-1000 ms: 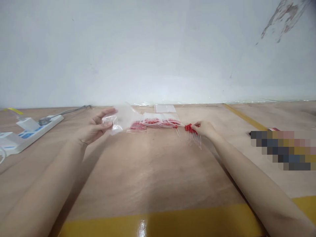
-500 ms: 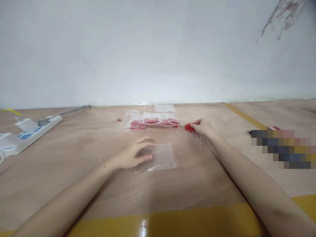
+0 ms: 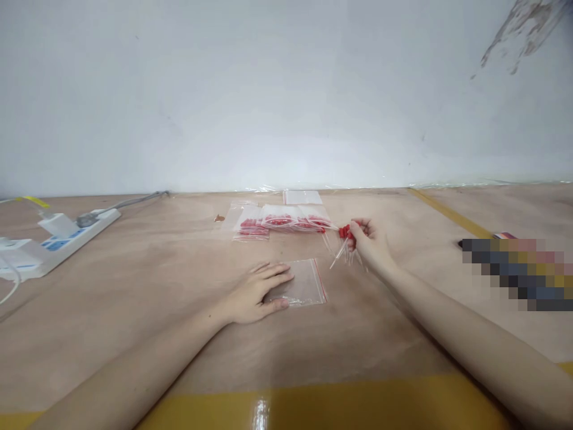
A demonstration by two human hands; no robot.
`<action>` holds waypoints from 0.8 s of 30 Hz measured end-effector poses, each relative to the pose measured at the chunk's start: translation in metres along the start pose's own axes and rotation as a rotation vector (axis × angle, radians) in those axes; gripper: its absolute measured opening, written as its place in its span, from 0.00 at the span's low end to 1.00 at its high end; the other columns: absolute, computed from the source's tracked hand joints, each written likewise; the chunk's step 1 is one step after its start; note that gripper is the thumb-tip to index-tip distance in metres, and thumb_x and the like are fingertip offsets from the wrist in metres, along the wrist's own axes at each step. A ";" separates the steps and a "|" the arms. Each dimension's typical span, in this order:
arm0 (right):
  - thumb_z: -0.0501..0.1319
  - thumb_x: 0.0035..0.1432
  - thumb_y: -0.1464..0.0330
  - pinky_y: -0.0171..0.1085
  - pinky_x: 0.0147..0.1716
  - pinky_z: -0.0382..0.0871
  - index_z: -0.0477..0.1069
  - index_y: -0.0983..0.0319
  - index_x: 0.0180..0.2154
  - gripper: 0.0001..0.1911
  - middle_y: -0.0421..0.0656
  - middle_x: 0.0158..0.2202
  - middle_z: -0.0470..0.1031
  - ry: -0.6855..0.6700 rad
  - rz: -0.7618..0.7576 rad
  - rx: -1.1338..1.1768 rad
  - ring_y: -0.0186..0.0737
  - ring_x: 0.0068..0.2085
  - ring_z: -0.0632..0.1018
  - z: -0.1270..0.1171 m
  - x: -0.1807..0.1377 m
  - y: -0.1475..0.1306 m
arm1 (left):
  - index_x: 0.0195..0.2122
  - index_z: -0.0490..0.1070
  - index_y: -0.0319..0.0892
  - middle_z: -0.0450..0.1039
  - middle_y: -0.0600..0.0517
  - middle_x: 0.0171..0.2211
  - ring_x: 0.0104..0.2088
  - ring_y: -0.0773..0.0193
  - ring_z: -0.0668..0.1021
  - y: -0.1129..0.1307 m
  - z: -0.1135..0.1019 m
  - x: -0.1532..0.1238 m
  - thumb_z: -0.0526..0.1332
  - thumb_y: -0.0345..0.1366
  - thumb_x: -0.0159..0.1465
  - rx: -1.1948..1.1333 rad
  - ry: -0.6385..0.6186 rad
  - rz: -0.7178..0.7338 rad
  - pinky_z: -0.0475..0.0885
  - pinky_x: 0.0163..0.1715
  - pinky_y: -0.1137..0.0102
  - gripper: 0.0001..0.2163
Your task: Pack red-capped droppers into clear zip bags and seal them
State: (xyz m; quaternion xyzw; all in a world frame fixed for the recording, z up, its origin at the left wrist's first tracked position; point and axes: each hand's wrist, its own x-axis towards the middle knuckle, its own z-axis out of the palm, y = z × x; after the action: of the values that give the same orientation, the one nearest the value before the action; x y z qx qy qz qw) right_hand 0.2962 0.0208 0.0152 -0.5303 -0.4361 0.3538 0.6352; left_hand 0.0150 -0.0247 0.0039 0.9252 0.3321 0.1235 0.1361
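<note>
We count one flat, clear bag (image 3: 307, 283) directly in front of us on the table (image 3: 201, 352), its single red-edged side toward the right. Our left hand (image 3: 262, 292) lies over its left part, palm down, with the fingers spread and relaxed, gripping nothing.

Beyond the bag and to its right, our right hand (image 3: 370, 242) has thumb and fingers pinched on red pieces (image 3: 344, 232) with thin, pale stems. Several red ends bunch together there, too crowded for us to number; one stem slants out toward the lower left and others hang below the fingers.

Just left of that bunch, we make out at least three bags with red contents (image 3: 277, 221) in a row, overlapping, so the full count is hidden. Behind them lies one white packet (image 3: 302, 197), and to their left one small brown scrap (image 3: 219, 218).

Farther left we find one power strip (image 3: 101, 224) bearing two white adapters (image 3: 59, 225) and one grey plug (image 3: 86, 220). Two yellow bands (image 3: 215, 409) show, one along the near edge and one at the far right.
</note>
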 end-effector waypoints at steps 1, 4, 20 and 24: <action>0.61 0.47 0.58 0.28 0.14 0.60 0.60 0.61 0.34 0.17 0.32 0.20 0.64 -0.018 0.025 0.026 0.27 0.16 0.64 0.002 -0.007 0.004 | 0.58 0.57 0.49 0.55 0.48 0.60 0.60 0.53 0.59 0.000 0.000 0.000 0.54 0.49 0.62 -0.001 0.001 0.001 0.52 0.58 0.52 0.24; 0.62 0.44 0.56 0.27 0.13 0.61 0.59 0.60 0.33 0.20 0.31 0.19 0.64 -0.032 0.086 0.088 0.26 0.16 0.65 0.005 -0.019 0.013 | 0.58 0.58 0.49 0.55 0.48 0.60 0.60 0.53 0.59 0.001 0.000 0.000 0.54 0.49 0.62 0.004 -0.002 0.006 0.52 0.58 0.53 0.24; 0.66 0.44 0.72 0.34 0.29 0.74 0.60 0.60 0.34 0.17 0.37 0.27 0.73 -0.333 0.377 0.257 0.34 0.27 0.77 0.007 -0.048 0.014 | 0.59 0.54 0.47 0.58 0.48 0.59 0.58 0.56 0.61 0.002 0.003 0.003 0.54 0.47 0.62 -0.024 0.090 0.021 0.55 0.58 0.56 0.25; 0.68 0.43 0.68 0.29 0.23 0.71 0.65 0.63 0.33 0.16 0.37 0.24 0.72 -0.604 0.353 0.118 0.30 0.24 0.74 0.000 -0.047 0.011 | 0.59 0.54 0.46 0.58 0.48 0.58 0.58 0.56 0.61 0.002 0.002 0.003 0.54 0.46 0.63 -0.036 0.090 0.017 0.56 0.58 0.57 0.25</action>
State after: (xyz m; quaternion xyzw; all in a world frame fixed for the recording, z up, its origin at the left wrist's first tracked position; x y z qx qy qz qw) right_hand 0.2789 -0.0196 -0.0037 -0.4313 -0.4845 0.6236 0.4363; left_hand 0.0197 -0.0246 0.0032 0.9189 0.3276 0.1721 0.1367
